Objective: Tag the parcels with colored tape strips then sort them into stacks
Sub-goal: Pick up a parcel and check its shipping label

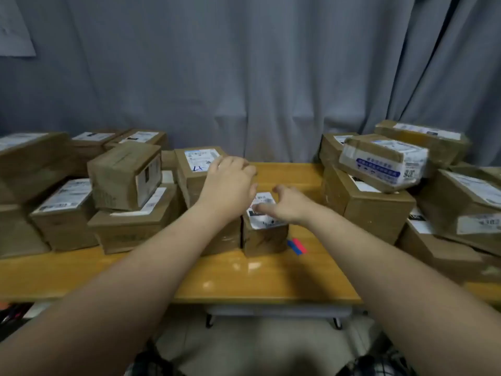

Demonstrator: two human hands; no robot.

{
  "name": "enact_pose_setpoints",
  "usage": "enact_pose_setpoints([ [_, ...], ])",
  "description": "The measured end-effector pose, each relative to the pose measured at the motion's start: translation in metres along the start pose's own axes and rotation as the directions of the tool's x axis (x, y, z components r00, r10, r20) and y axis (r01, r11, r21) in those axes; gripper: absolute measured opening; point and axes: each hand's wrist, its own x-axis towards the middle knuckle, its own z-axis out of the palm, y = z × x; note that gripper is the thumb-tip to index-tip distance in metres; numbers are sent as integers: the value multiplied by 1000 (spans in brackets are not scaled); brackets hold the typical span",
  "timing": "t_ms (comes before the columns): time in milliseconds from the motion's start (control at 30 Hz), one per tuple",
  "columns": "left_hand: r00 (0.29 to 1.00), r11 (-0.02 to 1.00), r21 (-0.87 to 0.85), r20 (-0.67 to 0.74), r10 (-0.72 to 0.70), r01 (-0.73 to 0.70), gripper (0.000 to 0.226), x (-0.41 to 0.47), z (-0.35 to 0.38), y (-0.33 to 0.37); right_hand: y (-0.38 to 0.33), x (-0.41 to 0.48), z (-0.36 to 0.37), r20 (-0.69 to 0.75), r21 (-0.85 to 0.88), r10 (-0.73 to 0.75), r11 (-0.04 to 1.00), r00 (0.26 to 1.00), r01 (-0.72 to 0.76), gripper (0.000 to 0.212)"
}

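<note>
**Head view.** A wooden table (271, 280) is carrying cardboard parcels, and a grey curtain (244, 63) is hanging behind it at 12 o'clock. The right hand (290, 206) is spreading its thumb and fingers over the white label of a small parcel (267, 237) standing at the table's centre. The left hand (230, 185), at 11 o'clock from that parcel, is reaching over the top edge of a taller parcel (199, 161) with its fingers bent away; any contact is hidden. Red and blue tape strips (297, 246) are lying on the tabletop just beside the small parcel, at 4 o'clock. A left heap (122, 180) of parcels is crowding the 9 o'clock side, and a right heap (379, 169) the 3 o'clock side.
</note>
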Motion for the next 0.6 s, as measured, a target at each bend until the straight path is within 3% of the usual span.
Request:
enact_pose_setpoints([
  [100,998,991,135,62,8,-16,40,-27,16,0,2,-22,32,62,-43,66,997,996,-64,88],
  [167,994,989,146,105,-20,5,42,-41,26,-5,2,-34,55,-22,-58,106,993,994,-107,97],
  [267,994,994,101,94,-59,50,41,-54,33,-15,7,-38,73,-235,19,93,996,967,-92,82],
  [333,991,996,7,94,-93,93,39,-64,37,-15,12,-42,79,-285,41,74,997,956,-66,71],
  [467,975,956,-210,128,-180,204,34,-70,43,-11,26,-41,76,-278,120,9,992,961,25,58],
  [600,953,952,-147,183,-241,269,48,-63,47,2,39,-37,67,-236,234,-64,965,970,120,47],
])
